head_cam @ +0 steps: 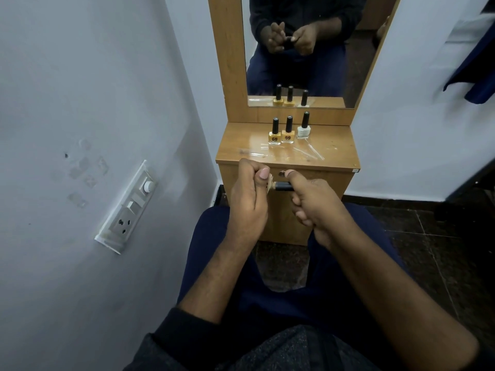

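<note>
Now I have the left hand (249,199) curled tight round the small polish bottle (270,184), held in the air just in front of the dresser (334,145), and the right hand (318,207) gripping its black cap (283,186). I'd hold the bottle steady, tip its neck upward, and turn only the cap so nothing spills on the lap (214,236)

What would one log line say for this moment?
left hand: grips nail polish bottle | right hand: grips black cap | dresser top: three bottles standing

Black cap (284,186), perhaps beige bottle (270,183)
</note>
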A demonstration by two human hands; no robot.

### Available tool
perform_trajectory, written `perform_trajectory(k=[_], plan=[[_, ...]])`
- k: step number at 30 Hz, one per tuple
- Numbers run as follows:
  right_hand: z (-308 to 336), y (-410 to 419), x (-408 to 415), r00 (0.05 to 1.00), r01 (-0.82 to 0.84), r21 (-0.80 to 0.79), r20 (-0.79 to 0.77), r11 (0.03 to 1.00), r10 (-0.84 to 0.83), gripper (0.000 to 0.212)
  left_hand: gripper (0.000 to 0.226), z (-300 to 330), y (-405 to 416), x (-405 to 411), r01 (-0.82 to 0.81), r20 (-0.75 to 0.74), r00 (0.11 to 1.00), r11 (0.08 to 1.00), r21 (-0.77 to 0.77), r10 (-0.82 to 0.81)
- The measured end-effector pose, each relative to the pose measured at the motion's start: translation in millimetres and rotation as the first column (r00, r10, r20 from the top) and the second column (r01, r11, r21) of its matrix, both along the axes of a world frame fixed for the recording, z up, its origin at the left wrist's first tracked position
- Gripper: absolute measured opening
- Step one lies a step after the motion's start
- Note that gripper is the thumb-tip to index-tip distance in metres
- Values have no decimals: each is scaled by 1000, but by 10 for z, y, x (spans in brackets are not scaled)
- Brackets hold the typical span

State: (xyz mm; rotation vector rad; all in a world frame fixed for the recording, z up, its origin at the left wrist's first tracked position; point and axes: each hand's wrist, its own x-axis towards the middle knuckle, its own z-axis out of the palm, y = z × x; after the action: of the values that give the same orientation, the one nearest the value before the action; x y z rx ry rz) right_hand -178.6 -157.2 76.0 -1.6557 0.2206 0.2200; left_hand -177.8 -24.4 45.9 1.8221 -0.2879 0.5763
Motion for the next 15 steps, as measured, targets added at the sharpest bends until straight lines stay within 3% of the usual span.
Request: perform_trajectory(k=[3,5,7,9,11,15], plan=[[12,10,-73,997,-24,-20,70,1000,25,60,23,10,-6,5,-30,10,1000,1000,5,30],[-57,-5,-94,936,14,-259,343,966,78,58,27,11,-20,18,-59,-50,997,996,-62,56],[-139,-67,-58,765,138,-564,583,814,275,44,30,16,-23,22,-101,-173,982,981,-169,71],[-189,-113,-6,626,175,-749,586,640,514,36,32,12,-13,32,-167,-331,941,950,-262,74],[-239,-143,32,565,190,-839,518,510,642,35,33,-2,9,52,-205,-415,907,937,-283,73],[-254,-190,26,544,281,-826,557,489,628,32,32,-6,47,88,-107,-380,925,972,-211,19]])
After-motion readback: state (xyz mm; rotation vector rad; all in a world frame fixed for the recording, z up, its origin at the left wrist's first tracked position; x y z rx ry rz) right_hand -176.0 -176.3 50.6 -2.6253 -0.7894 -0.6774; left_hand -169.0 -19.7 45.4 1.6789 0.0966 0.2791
